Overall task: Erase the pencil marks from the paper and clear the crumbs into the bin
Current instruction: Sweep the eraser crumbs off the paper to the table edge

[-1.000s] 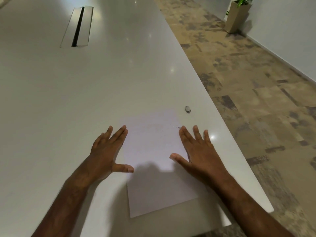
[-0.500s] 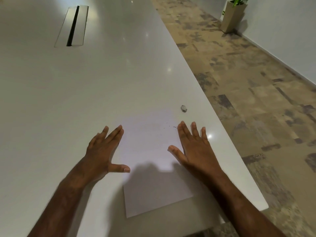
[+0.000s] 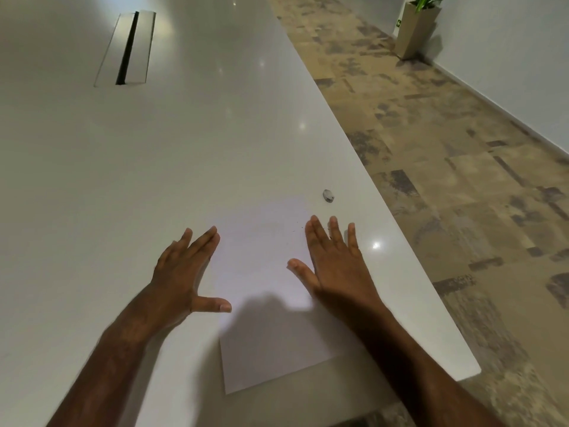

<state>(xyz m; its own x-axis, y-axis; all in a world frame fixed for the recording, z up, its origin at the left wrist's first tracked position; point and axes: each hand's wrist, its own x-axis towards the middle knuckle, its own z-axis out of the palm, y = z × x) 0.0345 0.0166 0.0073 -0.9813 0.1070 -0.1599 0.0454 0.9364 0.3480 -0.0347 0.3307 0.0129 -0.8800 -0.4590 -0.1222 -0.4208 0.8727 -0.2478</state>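
Left hand (image 3: pixel 181 272) and right hand (image 3: pixel 335 266), fingers straight, empty, flanking paper (image 3: pixel 261 272); no legible writing.

A slot (image 3: pixel 127 47) with a grey frame is set into the white table (image 3: pixel 154 149) at far left. A planter (image 3: pixel 414 29) stands on the mottled floor (image 3: pixel 446 180), against the wall (image 3: pixel 508 57).

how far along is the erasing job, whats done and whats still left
Done, it seems: the paper looks nearly blank and the eraser lies set down on the table. In hand: nothing; the left hand and right hand are spread open at the sheet's sides. Left: a few dark crumbs near the right fingers; no bin is in view.
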